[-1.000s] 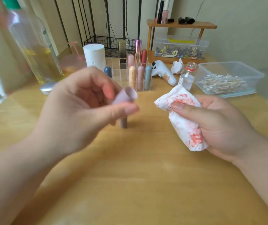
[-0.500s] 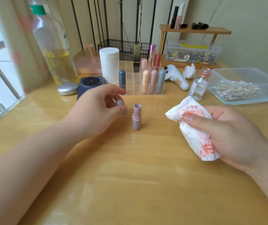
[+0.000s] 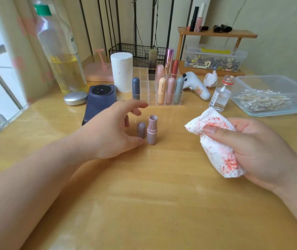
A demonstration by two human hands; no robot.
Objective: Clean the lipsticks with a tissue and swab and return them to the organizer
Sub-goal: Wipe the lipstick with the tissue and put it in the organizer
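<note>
An uncapped mauve lipstick [image 3: 152, 132] stands upright on the wooden table, a red smear on its inner tube. Its rounded cap [image 3: 141, 130] stands just left of it. My left hand [image 3: 111, 130] is beside the cap with fingers spread and relaxed, the thumb tip close to the cap's base, holding nothing. My right hand [image 3: 255, 150] grips a crumpled white tissue [image 3: 216, 143] stained red, right of the lipstick. The clear acrylic organizer [image 3: 144, 98] stands behind with several lipsticks upright in its slots. A clear box of cotton swabs [image 3: 270, 98] sits at the right.
A small glass bottle of clear liquid [image 3: 220, 95] stands beside the swab box. A dark phone [image 3: 99, 103], silver lid [image 3: 75, 97], white tissue roll [image 3: 121, 72] and tall oil bottle [image 3: 61, 51] are at the left back. A white gadget [image 3: 196, 87] lies right of the organizer.
My left hand carried the cap down from in front of me, stood it on the table left of the lipstick and let go. The right hand kept holding the tissue.
</note>
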